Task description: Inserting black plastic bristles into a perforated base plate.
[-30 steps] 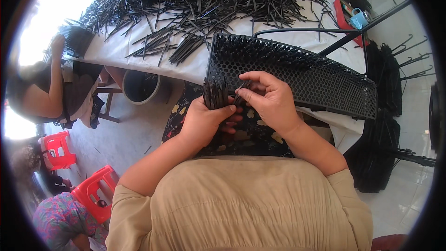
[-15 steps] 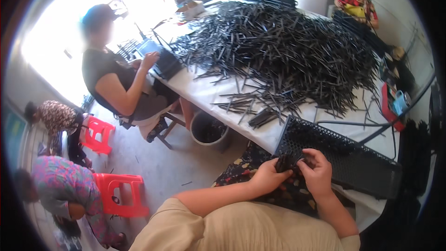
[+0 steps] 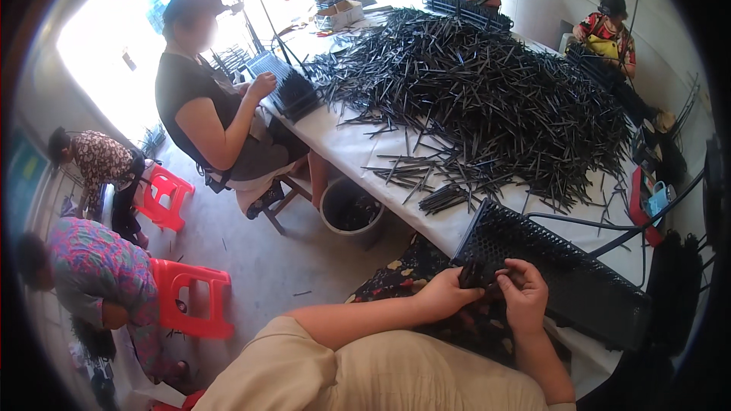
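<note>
My left hand (image 3: 451,293) is closed around a small bundle of black strips (image 3: 477,274), held just in front of the near edge of a black perforated tray (image 3: 563,270). Beside the bundle, my right hand (image 3: 525,294) has its thumb and forefinger pinched together. Whatever sits between those fingertips is too small and dark to make out. The tray rests tilted at the table's near edge, to the right of the bundle. Just beyond its left corner lies a small pile of loose black strips (image 3: 443,199).
A large heap of thin black pieces (image 3: 487,99) covers the white-clothed table (image 3: 335,137). Below its left edge stands a bucket (image 3: 352,209). A co-worker (image 3: 205,99) sits at left; others work around. Red stools (image 3: 194,297) stand on the floor. A dark cable (image 3: 586,222) crosses behind the tray.
The whole view has shifted slightly, with the table scene sitting further right. My hands stay close together at the tray, and the bundle in my left hand has turned a little.
</note>
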Action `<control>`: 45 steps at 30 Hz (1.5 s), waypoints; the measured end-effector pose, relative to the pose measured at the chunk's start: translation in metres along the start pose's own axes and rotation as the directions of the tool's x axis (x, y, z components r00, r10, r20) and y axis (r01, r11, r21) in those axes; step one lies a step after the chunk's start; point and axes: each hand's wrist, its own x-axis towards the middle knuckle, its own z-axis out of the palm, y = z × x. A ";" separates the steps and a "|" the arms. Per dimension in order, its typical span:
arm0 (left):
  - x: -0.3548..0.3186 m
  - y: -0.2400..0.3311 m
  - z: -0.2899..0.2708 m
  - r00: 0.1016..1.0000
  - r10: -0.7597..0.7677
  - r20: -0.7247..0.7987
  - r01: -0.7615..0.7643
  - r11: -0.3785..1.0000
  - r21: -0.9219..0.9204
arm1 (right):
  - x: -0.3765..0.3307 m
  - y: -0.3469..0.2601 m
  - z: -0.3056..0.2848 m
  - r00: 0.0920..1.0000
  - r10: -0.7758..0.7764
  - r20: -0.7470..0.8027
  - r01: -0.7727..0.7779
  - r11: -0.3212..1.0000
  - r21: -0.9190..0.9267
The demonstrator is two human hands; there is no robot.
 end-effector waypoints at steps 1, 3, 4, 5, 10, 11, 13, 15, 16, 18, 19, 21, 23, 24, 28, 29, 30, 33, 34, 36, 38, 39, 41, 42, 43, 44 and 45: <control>-0.003 -0.001 0.003 1.000 0.006 -0.008 -0.006 0.999 -0.048 | -0.003 -0.002 0.000 1.000 0.005 0.002 -0.005 1.000 -0.002; -0.005 -0.008 0.001 1.000 0.004 -0.015 -0.004 1.000 0.020 | -0.008 -0.009 0.005 0.998 -0.064 0.017 0.065 0.986 -0.150; -0.005 -0.010 0.001 1.000 0.007 -0.018 -0.006 0.996 0.093 | -0.010 -0.007 0.004 0.998 -0.060 0.014 0.061 0.986 -0.156; -0.006 -0.011 0.001 1.000 0.004 -0.013 -0.003 0.996 0.087 | -0.010 -0.003 0.002 0.995 -0.065 0.072 0.080 0.973 -0.219; -0.011 -0.001 0.001 0.990 -0.140 -0.009 0.138 0.963 0.232 | -0.014 -0.001 -0.002 0.989 0.080 0.127 -0.057 0.982 -0.177; -0.010 -0.004 0.000 0.990 -0.140 -0.003 0.137 0.964 0.227 | -0.014 0.003 -0.002 0.989 0.083 0.124 -0.059 0.981 -0.184; -0.006 -0.013 -0.002 0.989 -0.144 -0.039 0.147 0.982 0.116 | -0.015 0.011 -0.003 0.999 -0.009 0.036 0.011 0.998 -0.068; -0.008 -0.016 -0.002 0.991 -0.128 -0.050 0.131 0.988 0.080 | -0.015 0.003 0.000 0.999 -0.041 0.015 0.042 0.995 -0.090; -0.009 -0.015 -0.001 0.992 -0.112 -0.060 0.115 0.992 0.052 | -0.014 -0.002 0.000 0.997 -0.078 -0.011 0.076 0.991 -0.109; -0.013 -0.012 0.004 0.990 -0.123 -0.066 0.125 0.992 0.023 | -0.015 -0.002 -0.004 1.000 -0.012 0.026 0.014 0.995 -0.097; -0.013 -0.010 0.005 0.988 -0.132 -0.077 0.133 0.991 0.003 | -0.015 -0.002 -0.004 0.997 0.047 0.064 -0.042 0.996 -0.078; -0.010 -0.012 0.005 0.982 -0.173 -0.073 0.174 0.984 0.018 | -0.016 0.000 -0.013 0.996 0.064 0.066 -0.057 0.993 -0.100; -0.006 -0.009 0.006 0.973 -0.224 -0.061 0.226 0.973 0.038 | -0.016 -0.002 -0.021 0.994 0.110 0.021 -0.107 0.989 -0.098; -0.004 -0.006 0.006 0.969 -0.245 -0.041 0.246 0.969 0.027 | -0.013 -0.009 -0.024 0.989 0.142 -0.027 -0.144 0.987 -0.073; 0.001 -0.001 -0.007 0.949 -0.315 -0.017 0.308 0.936 -0.171 | 0.015 -0.022 -0.034 0.954 -0.142 -0.265 0.128 0.989 -0.068; 0.000 -0.002 -0.009 0.943 -0.330 -0.044 0.317 0.931 -0.183 | 0.023 -0.022 -0.037 0.922 -0.259 -0.287 0.225 0.964 -0.145; -0.001 -0.001 -0.011 0.948 -0.318 -0.028 0.305 0.927 -0.218 | 0.028 -0.021 -0.041 0.894 -0.340 -0.291 0.298 0.938 -0.179; 0.000 -0.002 -0.008 0.958 -0.287 0.010 0.272 0.898 -0.345 | 0.040 -0.010 -0.054 0.828 -0.524 -0.199 0.459 0.837 -0.297; 0.001 0.000 -0.008 0.954 -0.300 0.025 0.290 0.892 -0.346 | 0.042 -0.006 -0.056 0.813 -0.548 -0.196 0.469 0.817 -0.335; 0.006 0.002 -0.009 0.927 -0.362 0.102 0.369 0.823 -0.431 | 0.043 -0.002 -0.057 0.812 -0.531 -0.243 0.448 0.834 -0.323; 0.006 -0.003 -0.007 0.924 -0.373 0.090 0.380 0.859 -0.343 | 0.039 -0.003 -0.055 0.802 -0.536 -0.263 0.455 0.834 -0.312; 0.006 -0.004 -0.007 0.936 -0.341 0.081 0.348 0.871 -0.346 | 0.038 -0.003 -0.054 0.805 -0.529 -0.270 0.445 0.838 -0.316; 0.004 -0.004 -0.005 0.951 -0.301 0.074 0.305 0.869 -0.390 | 0.036 0.000 -0.051 0.806 -0.546 -0.229 0.475 0.827 -0.301; 0.005 -0.005 -0.007 0.947 -0.311 0.075 0.315 0.866 -0.388 | 0.034 0.000 -0.050 0.814 -0.537 -0.219 0.462 0.829 -0.317; 0.007 -0.006 -0.010 0.942 -0.324 0.091 0.333 0.854 -0.401 | 0.034 -0.002 -0.049 0.816 -0.533 -0.223 0.457 0.832 -0.315; 0.007 -0.007 -0.011 0.935 -0.337 0.107 0.350 0.841 -0.413 | 0.034 -0.004 -0.048 0.802 -0.562 -0.202 0.475 0.805 -0.357; 0.007 -0.007 -0.010 0.940 -0.328 0.099 0.339 0.853 -0.397 | 0.034 -0.004 -0.048 0.787 -0.590 -0.178 0.492 0.775 -0.397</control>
